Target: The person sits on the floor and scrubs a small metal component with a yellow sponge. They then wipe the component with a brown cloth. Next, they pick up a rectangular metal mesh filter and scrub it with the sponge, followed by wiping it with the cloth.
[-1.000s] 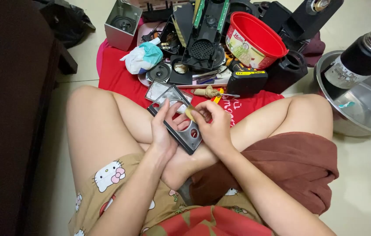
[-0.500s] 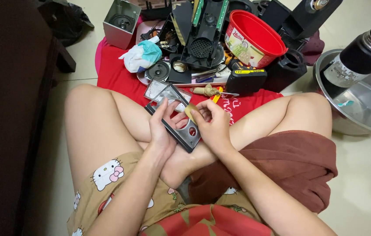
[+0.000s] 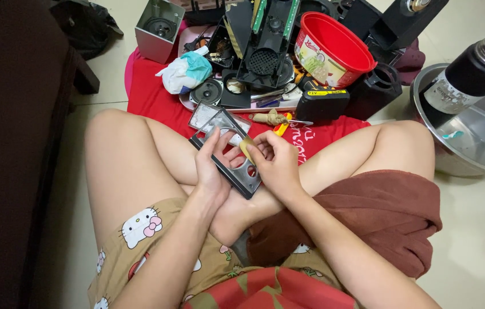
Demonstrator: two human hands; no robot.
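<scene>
Item: black panel (image 3: 237, 171), held over my crossed legs. My left hand (image 3: 211, 166) was closed as a grip along its left long edge; my right hand (image 3: 279, 163) pinched a small yellowish strip (image 3: 246, 150) against its face, so both hands touched it, the left carrying it. Long axis ran from far-left to near-right. Look: flat, dark frame, silver inner face, round and square cut-outs. Beyond: red cloth (image 3: 151, 97) on the floor, speaker parts (image 3: 207, 91), red bucket (image 3: 334, 48).

Red bucket (image 3: 334, 48), black-framed silver panel (image 3: 228, 151)
</scene>
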